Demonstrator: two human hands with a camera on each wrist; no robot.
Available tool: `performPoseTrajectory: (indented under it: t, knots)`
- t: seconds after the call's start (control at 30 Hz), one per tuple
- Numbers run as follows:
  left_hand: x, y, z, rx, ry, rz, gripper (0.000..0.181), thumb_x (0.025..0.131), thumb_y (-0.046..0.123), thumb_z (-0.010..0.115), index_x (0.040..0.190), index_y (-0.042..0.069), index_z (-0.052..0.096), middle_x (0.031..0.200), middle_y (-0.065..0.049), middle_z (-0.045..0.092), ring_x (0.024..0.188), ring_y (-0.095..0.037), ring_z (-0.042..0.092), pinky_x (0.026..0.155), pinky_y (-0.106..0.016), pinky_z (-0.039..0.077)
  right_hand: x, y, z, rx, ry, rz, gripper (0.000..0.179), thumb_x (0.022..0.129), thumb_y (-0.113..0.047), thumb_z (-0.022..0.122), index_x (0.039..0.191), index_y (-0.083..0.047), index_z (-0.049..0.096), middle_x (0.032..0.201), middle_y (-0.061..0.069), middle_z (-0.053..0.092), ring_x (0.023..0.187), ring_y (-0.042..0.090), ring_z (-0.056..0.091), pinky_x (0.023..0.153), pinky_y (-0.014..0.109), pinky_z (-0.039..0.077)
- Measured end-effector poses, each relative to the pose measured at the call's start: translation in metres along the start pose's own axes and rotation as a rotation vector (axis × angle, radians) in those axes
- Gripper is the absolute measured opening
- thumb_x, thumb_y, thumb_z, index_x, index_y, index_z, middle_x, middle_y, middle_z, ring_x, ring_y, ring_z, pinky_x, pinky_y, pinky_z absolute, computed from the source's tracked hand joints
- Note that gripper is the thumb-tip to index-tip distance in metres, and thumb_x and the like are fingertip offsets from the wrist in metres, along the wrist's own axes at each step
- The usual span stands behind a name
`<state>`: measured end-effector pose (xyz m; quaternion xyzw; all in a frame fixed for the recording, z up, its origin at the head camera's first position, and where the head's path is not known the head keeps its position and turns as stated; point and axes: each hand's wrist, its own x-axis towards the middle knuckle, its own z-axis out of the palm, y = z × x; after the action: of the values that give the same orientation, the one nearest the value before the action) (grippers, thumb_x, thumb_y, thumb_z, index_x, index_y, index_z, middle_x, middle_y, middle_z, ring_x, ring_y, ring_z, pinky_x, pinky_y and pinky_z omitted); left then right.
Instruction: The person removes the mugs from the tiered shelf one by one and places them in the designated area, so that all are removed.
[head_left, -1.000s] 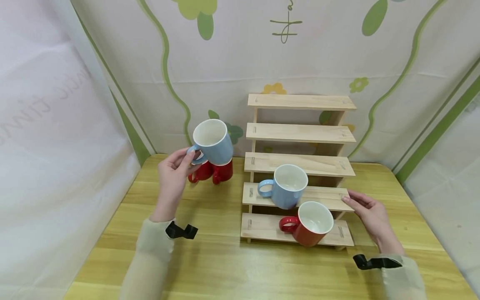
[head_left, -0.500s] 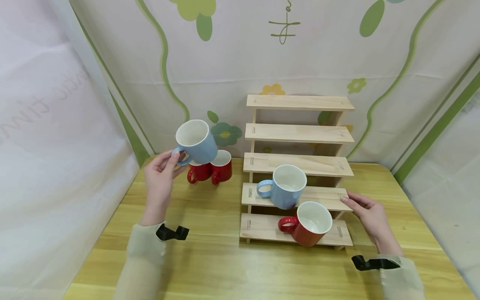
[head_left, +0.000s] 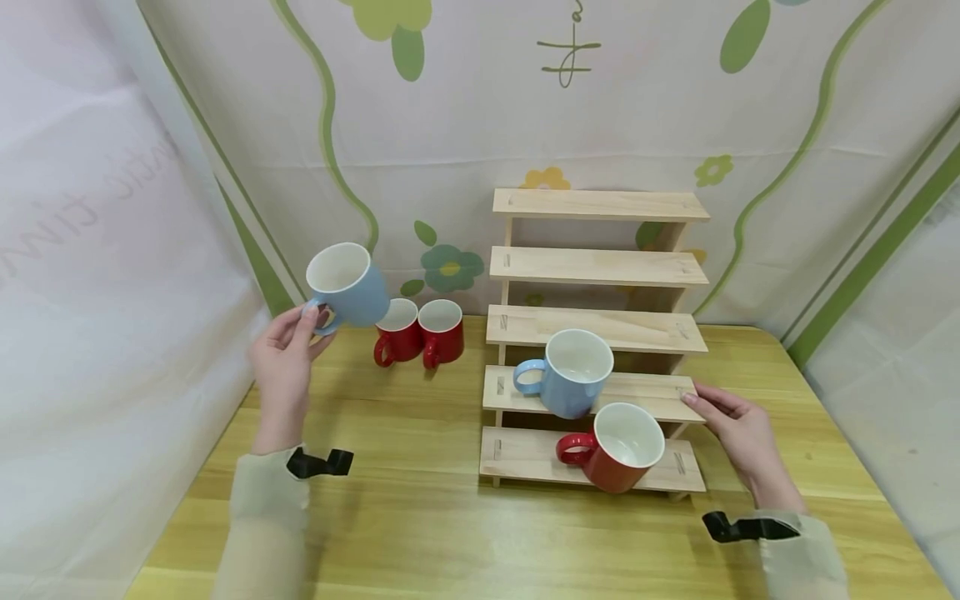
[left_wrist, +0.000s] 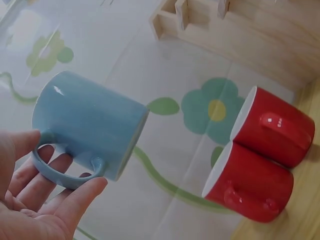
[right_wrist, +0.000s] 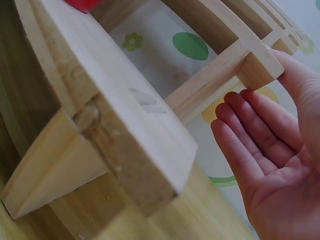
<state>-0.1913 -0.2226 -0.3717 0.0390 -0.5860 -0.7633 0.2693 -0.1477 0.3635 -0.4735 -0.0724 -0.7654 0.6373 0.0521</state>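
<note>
By its handle, my left hand (head_left: 285,354) holds a light blue mug (head_left: 358,292) in the air, its white inside facing up and back. Thumb and fingers close on that handle in the left wrist view. My right hand (head_left: 742,429) holds the right end of the second step from the bottom of a wooden tiered rack (head_left: 525,450), thumb on top and fingers at and below the end. On that same step stands another light blue mug (head_left: 572,379), handle to the left. A red mug (head_left: 622,458) stands on the lowest step, handle also leftward.
Two red mugs, a left one (head_left: 401,333) and a right one (head_left: 444,333), stand side by side on the wooden table (head_left: 420,517), left of the rack. A printed white curtain (head_left: 450,108) hangs behind the table and along its sides.
My left hand has moved left with the blue mug, away from over the two red mugs, which now show fully. The right hand has stayed at the rack's step.
</note>
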Motion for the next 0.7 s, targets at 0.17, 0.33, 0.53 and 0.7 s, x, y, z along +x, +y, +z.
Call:
performPoseTrajectory:
  t: [0.17,0.33,0.53,0.7]
  knots:
    - [0.007,-0.005,-0.009,-0.013,0.04,-0.043,0.036,0.093,0.016,0.075,0.116,-0.011,0.068,0.115,-0.019,0.072,0.108,-0.028,0.069,0.084,-0.034,0.058,0.001,0.0,0.0,0.034,-0.009,0.002,0.026,0.095,-0.022,0.076,0.121,-0.018,0.076,0.103,-0.019,0.072,0.097,-0.005,0.063,0.076,0.012,0.052]
    - [0.016,-0.012,-0.013,0.017,0.045,-0.063,0.04,0.093,0.019,0.075,0.12,-0.009,0.067,0.12,-0.021,0.069,0.113,-0.03,0.067,0.086,-0.034,0.058,0.002,0.001,0.0,0.088,-0.015,0.007,0.024,0.095,-0.017,0.076,0.119,-0.019,0.077,0.102,-0.017,0.073,0.097,-0.004,0.064,0.076,0.012,0.053]
    - [0.027,-0.022,-0.016,0.023,0.077,-0.08,0.04,0.093,0.022,0.076,0.12,-0.006,0.068,0.12,-0.019,0.07,0.115,-0.03,0.065,0.09,-0.036,0.057,0.002,0.001,0.0,0.091,-0.013,0.015,0.025,0.095,-0.018,0.076,0.12,-0.019,0.077,0.103,-0.018,0.072,0.097,-0.004,0.064,0.076,0.012,0.053]
    - [0.036,-0.034,-0.02,0.013,0.122,-0.091,0.036,0.092,0.021,0.077,0.116,-0.004,0.07,0.121,-0.021,0.069,0.112,-0.028,0.067,0.091,-0.037,0.056,0.002,0.0,0.001,0.097,-0.018,0.016,0.024,0.095,-0.019,0.076,0.119,-0.019,0.077,0.104,-0.017,0.072,0.098,-0.004,0.063,0.077,0.012,0.053]
